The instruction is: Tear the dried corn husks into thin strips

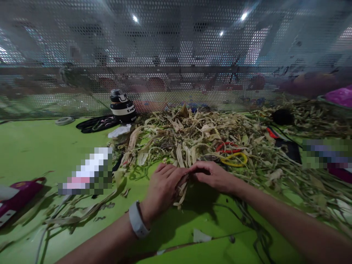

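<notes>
My left hand (163,189), with a pale band (136,220) at the wrist, is closed around a small bunch of dried, withered plant leaves (181,195). Their ends hang below the fingers over the green tabletop (198,223). Meeting it at the centre, my right hand (216,176) has thumb and fingers bent in a pinch at the top of the same bunch; its exact hold is partly hidden. Just beyond both hands spreads a large heap of dried leaves and stems (189,128). A yellow ring (239,160) and a red ring (224,147) lie on it.
A black bottle (123,108) stands at the back left beside a coiled black strap (95,123) and a white tissue (119,131). Perforated mesh (178,55) rises behind. A blurred-out flat object (88,170) lies left; a purple item (22,196) sits far left.
</notes>
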A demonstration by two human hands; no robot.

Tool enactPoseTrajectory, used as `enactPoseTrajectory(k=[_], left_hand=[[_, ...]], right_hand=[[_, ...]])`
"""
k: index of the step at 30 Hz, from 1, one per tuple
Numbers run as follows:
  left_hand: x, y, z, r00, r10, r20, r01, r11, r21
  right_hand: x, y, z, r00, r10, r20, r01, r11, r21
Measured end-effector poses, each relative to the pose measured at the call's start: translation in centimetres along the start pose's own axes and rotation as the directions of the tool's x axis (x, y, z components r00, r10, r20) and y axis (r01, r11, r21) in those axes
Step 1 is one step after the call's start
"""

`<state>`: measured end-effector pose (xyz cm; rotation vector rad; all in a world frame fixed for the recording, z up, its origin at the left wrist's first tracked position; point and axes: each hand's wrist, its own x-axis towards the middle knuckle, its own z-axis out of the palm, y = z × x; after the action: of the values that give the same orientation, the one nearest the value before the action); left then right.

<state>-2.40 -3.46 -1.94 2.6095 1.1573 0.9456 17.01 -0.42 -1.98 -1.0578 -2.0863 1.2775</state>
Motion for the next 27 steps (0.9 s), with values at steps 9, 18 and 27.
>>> enactPoseTrajectory(k=[9,18,27], left_hand=[[0.3,0.1,-0.5,0.995,-0.061,0.075,0.062,0.998,-0.003],[0.8,-1.3,-0.3,0.954,-0.298,-0.023,0.275,0.908,-0.316],[1.1,-0.8,0.5,0.690,-0.513,0.510,0.515,-0.148,-0.845]], right_hand=[[0.2,0.2,0.1,0.981,-0.183,-0.063,0.167,0.965,-0.202],[0.0,-0.1,-1.7,0.884,-0.396,-0.249,0.284,0.878,-0.386],[0.2,-0.5,-0.2,0.985,0.140,-0.103,0.001,0.589,0.808]])
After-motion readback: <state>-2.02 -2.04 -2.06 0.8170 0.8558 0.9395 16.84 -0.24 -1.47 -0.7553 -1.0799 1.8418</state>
